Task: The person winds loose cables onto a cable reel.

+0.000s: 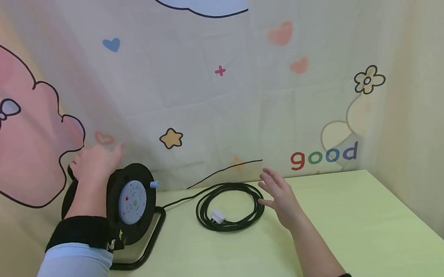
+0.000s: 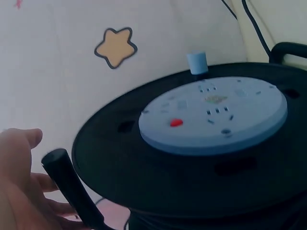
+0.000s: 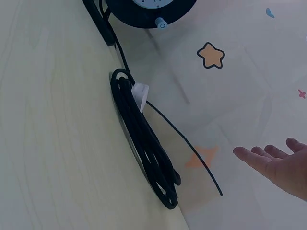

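Observation:
A black cable reel (image 1: 146, 176) stands upright at the table's left, with a pale blue socket face (image 1: 133, 202) and a small blue knob (image 2: 197, 63). My left hand (image 1: 96, 159) is at the top of the reel, thumb spread away and fingers behind the black handle (image 2: 67, 179) in the left wrist view. From the reel a black cable runs to a flat coil (image 1: 230, 229) on the table, a white plug (image 1: 218, 216) lying inside its ring. Beside the coil's right edge my right hand (image 1: 281, 200) is raised with fingers spread, holding nothing.
The reel's black tube stand (image 1: 150, 247) reaches forward over the light green table (image 1: 347, 224). Behind the table hangs a printed curtain (image 1: 204, 89), with a thin black line showing on it above the coil. A plain wall is at the right.

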The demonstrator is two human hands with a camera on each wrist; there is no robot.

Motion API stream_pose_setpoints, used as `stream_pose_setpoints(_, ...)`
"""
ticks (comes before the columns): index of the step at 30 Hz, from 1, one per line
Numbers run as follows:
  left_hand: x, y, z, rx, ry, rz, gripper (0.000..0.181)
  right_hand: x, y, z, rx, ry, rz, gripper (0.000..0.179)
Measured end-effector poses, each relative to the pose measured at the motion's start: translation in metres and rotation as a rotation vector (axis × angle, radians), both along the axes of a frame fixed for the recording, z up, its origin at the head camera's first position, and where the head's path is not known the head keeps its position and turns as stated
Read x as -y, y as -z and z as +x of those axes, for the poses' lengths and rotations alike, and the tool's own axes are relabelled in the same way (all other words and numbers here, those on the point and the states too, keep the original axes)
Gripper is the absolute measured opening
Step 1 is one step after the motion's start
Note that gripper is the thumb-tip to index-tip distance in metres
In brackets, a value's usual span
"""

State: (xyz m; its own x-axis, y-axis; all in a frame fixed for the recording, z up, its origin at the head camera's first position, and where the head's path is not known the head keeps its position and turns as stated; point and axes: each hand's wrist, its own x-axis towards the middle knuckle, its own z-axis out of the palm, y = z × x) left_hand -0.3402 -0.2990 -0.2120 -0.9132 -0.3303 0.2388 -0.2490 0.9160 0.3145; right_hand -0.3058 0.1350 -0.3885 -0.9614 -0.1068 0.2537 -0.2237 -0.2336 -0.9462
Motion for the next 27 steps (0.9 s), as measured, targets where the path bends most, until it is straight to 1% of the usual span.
stream_pose_setpoints(3,0.010,0.000,-0.001,0.066,-0.039,0.032,0.116,0.012,0.003,-0.001,0.040,-0.044,-0.056,0.064)
stream_pose_setpoints(5,0.014,0.000,-0.002,0.100,-0.053,0.061,0.112,0.019,0.004,-0.001,0.064,-0.066,-0.092,0.065)
stream_pose_setpoints(7,0.017,0.000,-0.004,0.132,-0.057,0.093,0.105,0.026,0.006,-0.002,0.087,-0.085,-0.126,0.066)
stream_pose_setpoints(10,0.017,0.000,-0.007,0.167,-0.044,0.121,0.096,0.035,0.007,-0.003,0.095,-0.105,-0.134,0.066)
stream_pose_setpoints(14,0.017,0.004,-0.008,0.160,-0.027,0.095,0.090,0.042,0.008,-0.004,0.091,-0.113,-0.106,0.067)
stream_pose_setpoints(18,0.018,0.007,-0.007,0.146,-0.032,0.064,0.088,0.047,0.008,-0.004,0.104,-0.113,-0.088,0.066)
stream_pose_setpoints(22,0.017,0.010,-0.010,0.163,-0.032,0.072,0.090,0.048,0.010,-0.003,0.125,-0.125,-0.074,0.066)
stream_pose_setpoints(25,0.014,0.011,-0.012,0.153,-0.006,0.094,0.090,0.048,0.011,-0.003,0.129,-0.127,-0.064,0.067)
stream_pose_setpoints(27,0.012,0.012,-0.012,0.135,0.024,0.086,0.089,0.048,0.012,-0.004,0.129,-0.125,-0.057,0.067)
